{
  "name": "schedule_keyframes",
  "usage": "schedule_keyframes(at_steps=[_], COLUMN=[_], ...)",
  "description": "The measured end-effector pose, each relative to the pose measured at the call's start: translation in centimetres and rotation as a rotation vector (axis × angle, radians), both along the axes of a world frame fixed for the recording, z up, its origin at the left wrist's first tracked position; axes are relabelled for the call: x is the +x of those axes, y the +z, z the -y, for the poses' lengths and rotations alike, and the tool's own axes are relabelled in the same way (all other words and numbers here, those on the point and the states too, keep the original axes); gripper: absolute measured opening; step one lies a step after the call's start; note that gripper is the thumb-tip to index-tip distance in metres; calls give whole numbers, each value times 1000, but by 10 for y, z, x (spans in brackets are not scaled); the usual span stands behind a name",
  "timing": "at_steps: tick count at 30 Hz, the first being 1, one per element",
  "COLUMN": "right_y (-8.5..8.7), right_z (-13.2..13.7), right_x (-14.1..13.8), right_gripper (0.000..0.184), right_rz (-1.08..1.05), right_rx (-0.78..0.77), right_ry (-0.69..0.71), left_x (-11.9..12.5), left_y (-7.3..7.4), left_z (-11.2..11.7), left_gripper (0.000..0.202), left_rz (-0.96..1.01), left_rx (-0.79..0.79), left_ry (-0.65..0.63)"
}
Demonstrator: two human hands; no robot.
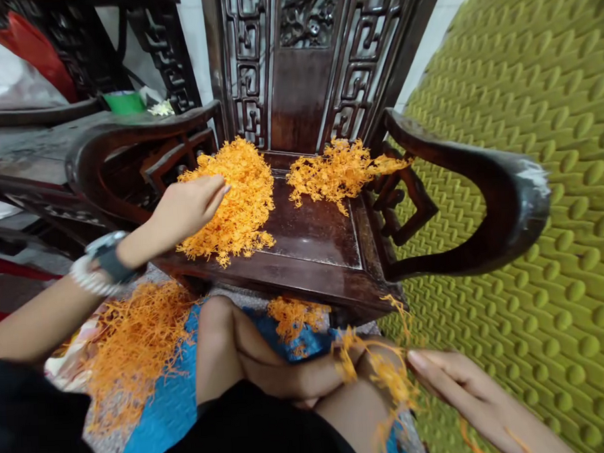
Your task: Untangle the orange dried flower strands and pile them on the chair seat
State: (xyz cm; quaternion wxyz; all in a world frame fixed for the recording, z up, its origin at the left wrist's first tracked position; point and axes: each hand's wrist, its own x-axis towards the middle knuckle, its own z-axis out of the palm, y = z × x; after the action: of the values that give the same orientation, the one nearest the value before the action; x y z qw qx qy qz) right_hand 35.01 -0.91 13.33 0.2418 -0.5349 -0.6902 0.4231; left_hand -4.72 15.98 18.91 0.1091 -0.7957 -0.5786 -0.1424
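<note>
Over the chair seat (312,233), the left hand (193,201) is at the orange pile (248,199), its grip impossible to tell; toward the lower right, farther from that pile, the right hand (472,389) pinches 1 stringy clump (396,382), dangling lengthwise.

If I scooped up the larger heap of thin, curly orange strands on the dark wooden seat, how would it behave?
The heap would probably feel light, its strands looking thin and loosely piled. It may sag: similar orange strands bend and dangle at the right hand.
</note>
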Motion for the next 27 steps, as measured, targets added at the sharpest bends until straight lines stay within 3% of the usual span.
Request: schedule_keyframes(at_steps=[3,5,7,9,14,19,22,25,27], right_y=[-4,-7,-7,-6,4,12,13,14,15], right_z=[-11,-17,-22,-26,-33,-30,-28,-29,-31], right_x=[-23,-26,-26,-27,-39,-48,-49,-56,-66], right_gripper=[58,59,58,58,59,58,55,50,44], right_rz=[-65,-112,-168,-223,-290,-342,-279,-121,-23], right_rx=[-53,-31,-8,-4,-19,13,79,182,272], right_ry=[-3,-51,-90,-114,-105,-83,-64,38,112], left_x=[0,-6,-13,-18,-19,-13,5,44,73], left_y=[-9,-18,-28,-37,-41,-27,-19,-14,-13], left_z=[-80,-120,-144,-153,-141,-122,-105,-62,-16], left_gripper=[41,50,60,66,73,79,69,61,61], left_rz=[4,11,18,71,334,298,291,483,641], left_rx=[53,33,5,5,111,-79,-53,-51,-315], left_ry=[64,51,31,39,67,-16,-107,-336,-642])
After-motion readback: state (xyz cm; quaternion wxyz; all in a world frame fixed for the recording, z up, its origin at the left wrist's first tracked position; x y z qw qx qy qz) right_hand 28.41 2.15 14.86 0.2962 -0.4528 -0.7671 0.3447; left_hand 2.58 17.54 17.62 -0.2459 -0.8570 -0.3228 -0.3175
